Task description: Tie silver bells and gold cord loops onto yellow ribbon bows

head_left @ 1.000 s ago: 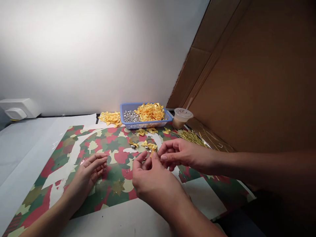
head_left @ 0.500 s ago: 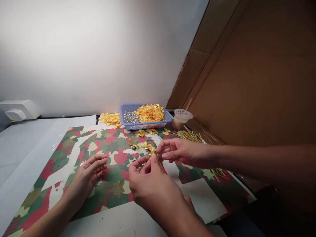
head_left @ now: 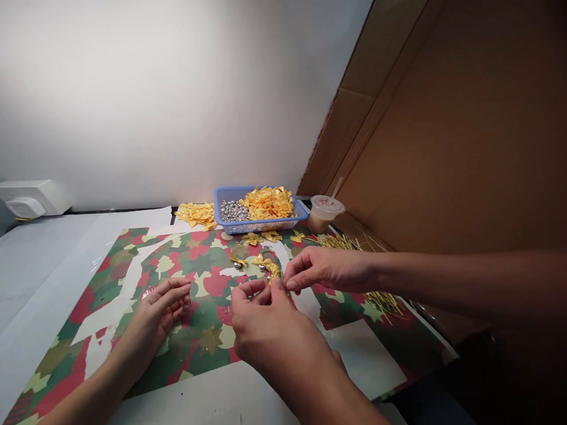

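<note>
Two co-worker hands: seemingly a co-worker's left hand (head_left: 268, 317) pinched a gold satin bow (head_left: 274, 271) at its fingertips; the co-worker's right hand (head_left: 319, 270) stood just beside, thumb and forefinger nearly together, though what they gripped could not be told.
Clock centre: that held bow, above the leaf-patterned paper (head_left: 208, 316).
Left hand (head_left: 166, 302): the wearer's, near nine o'clock, fingers loosely curled, nothing visible in them.
Right hand (head_left: 337, 356): probably the sliver of skin between four and five, mostly hidden behind a forearm; its grip could not be told.
Belled bow (head_left: 238, 262): lay between nine and ten.
Blue basket (head_left: 261, 228): between eleven and twelve, holding silver bells (head_left: 234, 211) and more bows (head_left: 269, 202).
Good handling: soft ribbon seemed to call for a light pinch, loops uncrushed.
</note>
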`<state>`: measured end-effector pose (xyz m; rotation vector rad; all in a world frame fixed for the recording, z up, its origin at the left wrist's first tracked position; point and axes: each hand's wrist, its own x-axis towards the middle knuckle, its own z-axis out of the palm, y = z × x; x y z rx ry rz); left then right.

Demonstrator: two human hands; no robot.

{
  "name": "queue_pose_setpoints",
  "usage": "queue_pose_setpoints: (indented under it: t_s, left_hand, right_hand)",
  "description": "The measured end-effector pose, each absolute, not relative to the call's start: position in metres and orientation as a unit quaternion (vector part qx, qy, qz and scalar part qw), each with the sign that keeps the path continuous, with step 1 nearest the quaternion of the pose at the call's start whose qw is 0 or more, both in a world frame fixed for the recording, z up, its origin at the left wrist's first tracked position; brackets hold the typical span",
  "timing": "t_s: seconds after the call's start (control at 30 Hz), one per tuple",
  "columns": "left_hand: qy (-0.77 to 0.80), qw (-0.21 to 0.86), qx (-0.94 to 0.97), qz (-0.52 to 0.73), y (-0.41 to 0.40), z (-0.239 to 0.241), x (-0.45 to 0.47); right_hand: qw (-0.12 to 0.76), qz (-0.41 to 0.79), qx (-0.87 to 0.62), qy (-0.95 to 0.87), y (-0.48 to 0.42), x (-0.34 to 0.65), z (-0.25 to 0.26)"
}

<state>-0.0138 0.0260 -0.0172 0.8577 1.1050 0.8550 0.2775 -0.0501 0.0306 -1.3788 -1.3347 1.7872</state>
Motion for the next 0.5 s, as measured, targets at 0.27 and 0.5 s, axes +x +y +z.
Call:
queue_pose_setpoints:
  t_s: [0.27, 0.5]
  left_hand:
    - [0.484, 0.686, 0.38, 0.388, 0.0265, -0.02, -0.0158]
    - [0.484, 0.683, 0.381, 0.391, 0.0277, -0.0215, -0.0145]
  right_hand:
    - [0.279, 0.769, -0.487, -0.306, -0.0472, 0.2746, 0.0317]
    - [0.242, 0.775, -0.482, -0.33, -0.0416, 0.2703, 0.0263]
